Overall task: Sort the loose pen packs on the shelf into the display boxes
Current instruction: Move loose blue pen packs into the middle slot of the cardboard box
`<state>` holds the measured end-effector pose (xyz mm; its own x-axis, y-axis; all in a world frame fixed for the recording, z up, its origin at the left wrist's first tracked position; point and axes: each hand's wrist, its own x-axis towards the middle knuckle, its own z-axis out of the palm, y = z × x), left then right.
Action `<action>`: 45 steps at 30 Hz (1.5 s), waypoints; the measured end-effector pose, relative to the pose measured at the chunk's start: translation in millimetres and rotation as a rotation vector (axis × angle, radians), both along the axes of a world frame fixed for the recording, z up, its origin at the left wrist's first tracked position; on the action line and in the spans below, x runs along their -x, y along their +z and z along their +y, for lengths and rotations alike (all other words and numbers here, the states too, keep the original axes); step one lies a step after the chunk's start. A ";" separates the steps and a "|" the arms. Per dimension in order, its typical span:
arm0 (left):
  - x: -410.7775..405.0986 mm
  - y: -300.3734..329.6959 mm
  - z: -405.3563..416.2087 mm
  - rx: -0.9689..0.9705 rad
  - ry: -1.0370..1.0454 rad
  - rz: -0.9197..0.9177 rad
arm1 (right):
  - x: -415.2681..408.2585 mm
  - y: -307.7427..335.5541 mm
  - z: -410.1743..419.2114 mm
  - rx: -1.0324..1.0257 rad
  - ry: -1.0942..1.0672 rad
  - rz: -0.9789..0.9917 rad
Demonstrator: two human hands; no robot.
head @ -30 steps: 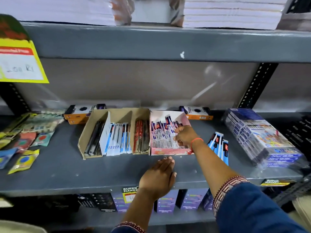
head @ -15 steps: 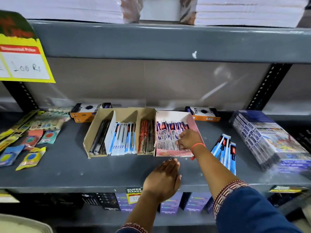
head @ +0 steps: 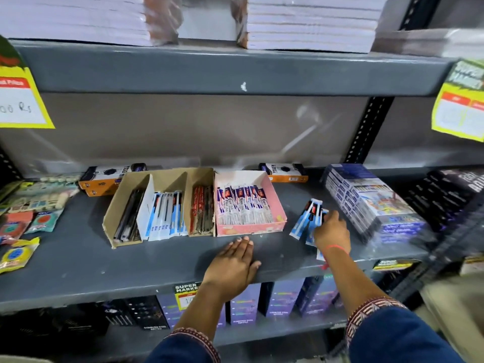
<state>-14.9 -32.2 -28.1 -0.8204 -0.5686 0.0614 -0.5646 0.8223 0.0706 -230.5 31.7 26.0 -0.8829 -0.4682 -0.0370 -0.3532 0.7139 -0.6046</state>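
On the grey metal shelf [head: 78, 260], the right hand [head: 332, 229] lies over the loose blue-and-white pen packs [head: 305, 219] to the right of the pink cardboard display box [head: 278, 214]; its fingers curl down onto the packs, though whether they grip them cannot be told. The left hand [head: 235, 263] rests flat on the near edge of the shelf, fingers straight and together, just in front of the pink box; that box holds a row of purple-and-white pen packs [head: 242, 204]; to its left stands a brown cardboard divided box [head: 162, 179] with black, blue and red pens in separate compartments.
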 end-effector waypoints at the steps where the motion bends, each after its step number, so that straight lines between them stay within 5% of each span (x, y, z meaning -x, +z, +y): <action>1: 3.1 0.4 0.6 0.004 -0.020 -0.024 | 2.3 -2.4 6.4 -0.058 0.007 -0.020; 19: 35.8 -2.4 10.1 -0.032 -0.132 0.021 | 33.6 -3.2 16.2 -0.100 -0.024 -0.296; 31: 37.7 -3.8 9.8 -0.023 -0.110 0.029 | 28.8 12.1 41.6 0.546 0.121 -0.847; 45: 37.2 -9.5 11.1 0.028 -0.095 0.026 | 1.3 22.5 51.4 0.694 0.365 -0.914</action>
<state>-52.1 -21.2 -37.6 -0.8686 -0.4857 0.0980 -0.4819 0.8741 0.0608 -231.7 83.1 48.5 -0.4734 -0.8526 -0.2211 0.2930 0.0843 -0.9524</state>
